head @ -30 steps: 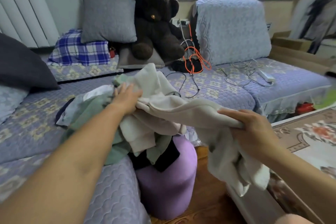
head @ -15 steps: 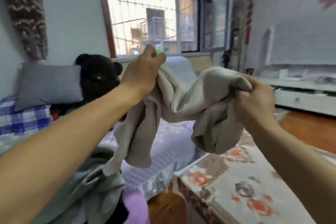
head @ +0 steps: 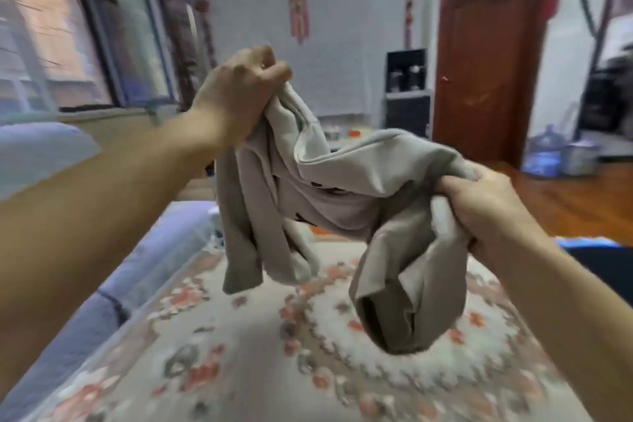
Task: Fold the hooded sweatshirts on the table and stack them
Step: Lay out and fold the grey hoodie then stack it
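A beige hooded sweatshirt hangs bunched in the air above the table, which is covered with a white cloth with a floral pattern. My left hand grips one bunch of its fabric high at the upper left. My right hand grips another bunch lower at the right. A sleeve dangles under my left hand, and a folded lump of cloth sags under my right hand. The garment does not touch the table.
A sofa with a lilac cover runs along the table's left edge. A window is at the left, a brown door at the back right, and a water bottle stands on the wooden floor.
I have lifted the sweatshirt off the pile on the sofa and swung right; it now hangs over the table. Both hands keep their hold.
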`<state>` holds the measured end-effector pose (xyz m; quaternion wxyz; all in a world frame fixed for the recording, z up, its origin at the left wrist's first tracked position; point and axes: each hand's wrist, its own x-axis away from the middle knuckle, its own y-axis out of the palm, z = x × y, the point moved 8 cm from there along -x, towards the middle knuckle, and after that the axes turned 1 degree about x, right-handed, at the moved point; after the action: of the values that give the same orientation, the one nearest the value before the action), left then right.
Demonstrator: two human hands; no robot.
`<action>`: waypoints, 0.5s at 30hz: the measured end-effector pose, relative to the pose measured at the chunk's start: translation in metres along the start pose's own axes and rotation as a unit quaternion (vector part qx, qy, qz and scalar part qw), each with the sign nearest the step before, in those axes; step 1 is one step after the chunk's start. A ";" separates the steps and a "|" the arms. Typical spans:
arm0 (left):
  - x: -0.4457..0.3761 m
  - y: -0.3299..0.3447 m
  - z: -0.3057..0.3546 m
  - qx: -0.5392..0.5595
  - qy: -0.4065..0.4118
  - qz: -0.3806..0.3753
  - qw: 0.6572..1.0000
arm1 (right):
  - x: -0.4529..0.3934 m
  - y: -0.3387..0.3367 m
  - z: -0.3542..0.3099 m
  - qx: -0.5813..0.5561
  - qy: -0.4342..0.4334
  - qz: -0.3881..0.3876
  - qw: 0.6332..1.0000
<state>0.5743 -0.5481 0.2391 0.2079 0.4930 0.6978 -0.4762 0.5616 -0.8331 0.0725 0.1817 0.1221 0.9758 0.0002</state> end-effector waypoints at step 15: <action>0.278 0.256 0.325 0.431 -0.138 -0.487 0.747 | 0.024 -0.213 0.290 0.282 0.259 0.111 0.917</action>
<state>0.6243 -0.6792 -0.2396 -0.1929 0.0519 0.5272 -0.8259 0.5918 -1.0469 -0.2168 -0.1206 0.2719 0.9282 -0.2237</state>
